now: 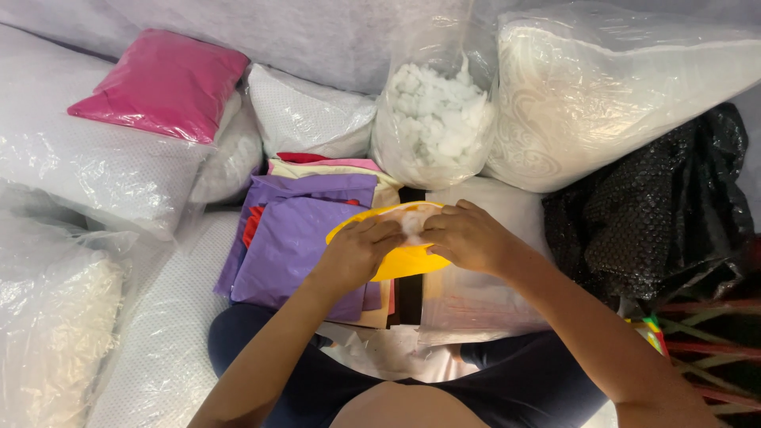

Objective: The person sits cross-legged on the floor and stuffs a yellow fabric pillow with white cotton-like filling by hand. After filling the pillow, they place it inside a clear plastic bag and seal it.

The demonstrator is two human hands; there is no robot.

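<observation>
Left hand (361, 250): grip curled closed over the near left rim of a yellow fabric casing (404, 260), fingers pointing right toward the centre.
Right hand (468, 235): grip likewise closed, pinching the casing's upper right edge and pressing at a tuft of white stuffing (412, 222) that shows between the two hands.
Relation: the casing lies directly between and under both grips, above the lap; its long axis runs left to right, flat and roughly oval. Both hands are on it; the loose tuft is just beside the right fingertips.
Yellow fabric casing: smooth, thin, soft cloth.
White stuffing: fluffy, fibrous.
Beneath and left: stack of folded cloth pieces (293, 238), purple on top, with red, cream and pink edges showing; matte.
Behind, well apart: clear plastic bag of white fibre fill (436, 119), lumpy, upright.
Right: large white pillow in clear wrap (618, 87); black crinkled plastic sheet (658, 214).
Left: pink cushion in glossy wrap (162, 83); white dotted pillows (305, 115).
</observation>
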